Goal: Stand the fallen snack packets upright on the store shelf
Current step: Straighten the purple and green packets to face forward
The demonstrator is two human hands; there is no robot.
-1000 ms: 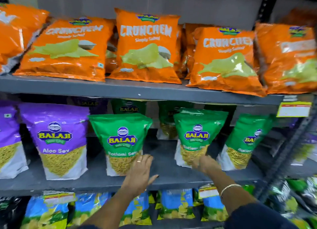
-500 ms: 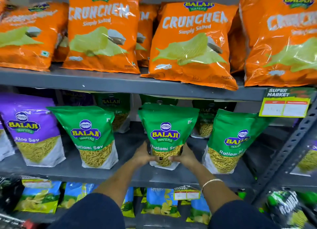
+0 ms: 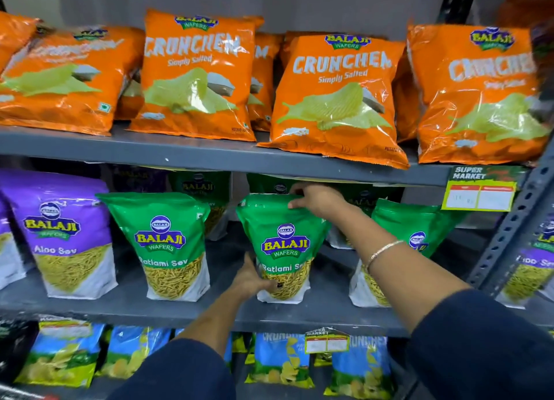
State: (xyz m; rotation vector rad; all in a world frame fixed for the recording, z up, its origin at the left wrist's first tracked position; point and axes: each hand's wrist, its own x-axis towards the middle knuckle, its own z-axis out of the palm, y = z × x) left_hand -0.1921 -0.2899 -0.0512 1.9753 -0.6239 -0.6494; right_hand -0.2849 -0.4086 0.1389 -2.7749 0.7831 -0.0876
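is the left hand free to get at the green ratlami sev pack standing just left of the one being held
Probably yes. The left hand rests at the base of the held packet, and only bare shelf lies between it and the neighbouring packet.

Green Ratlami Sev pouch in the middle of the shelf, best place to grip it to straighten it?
Top seal plus lower side. The middle green Ratlami Sev pouch is tall with a flat top edge; the right hand pinches that edge from above, while the left hand braces its lower left side from the front.
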